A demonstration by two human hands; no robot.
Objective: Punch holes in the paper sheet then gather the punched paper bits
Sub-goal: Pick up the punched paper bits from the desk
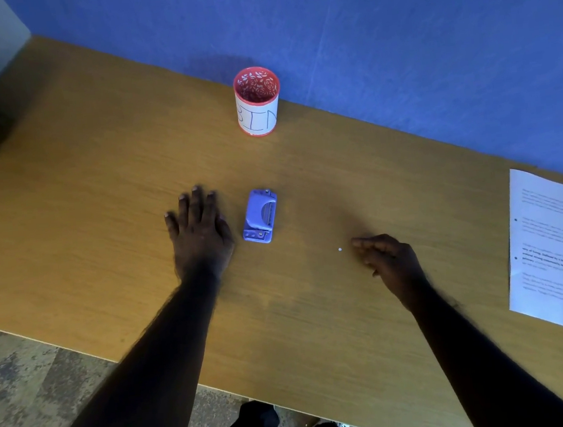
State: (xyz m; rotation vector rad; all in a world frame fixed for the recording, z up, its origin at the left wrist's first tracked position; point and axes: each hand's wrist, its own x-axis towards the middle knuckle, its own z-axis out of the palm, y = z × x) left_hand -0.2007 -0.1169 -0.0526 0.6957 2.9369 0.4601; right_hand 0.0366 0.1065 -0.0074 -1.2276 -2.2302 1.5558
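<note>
Hands flat by the punch, one bit loose on the tabletop (99,196).
Left hand (199,231) lies spread and empty beside the punch (259,216) mid-tabletop; right hand (389,259), fingers loosely curled, holds nothing, tips near the bit (340,249). Paper (555,252) at the right edge; bin (257,101) at the far edge.

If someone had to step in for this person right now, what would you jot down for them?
Left hand: open, flat on the table, beside the punch.
Right hand: fingers drawn together, empty as far as shows, next to one paper bit.
Sheet: far right, two holes along its left edge, so punching looks done.
Bin: upright at the back; contents not visible.
Left: pick up that bit, probably drop it in the bin.
</note>
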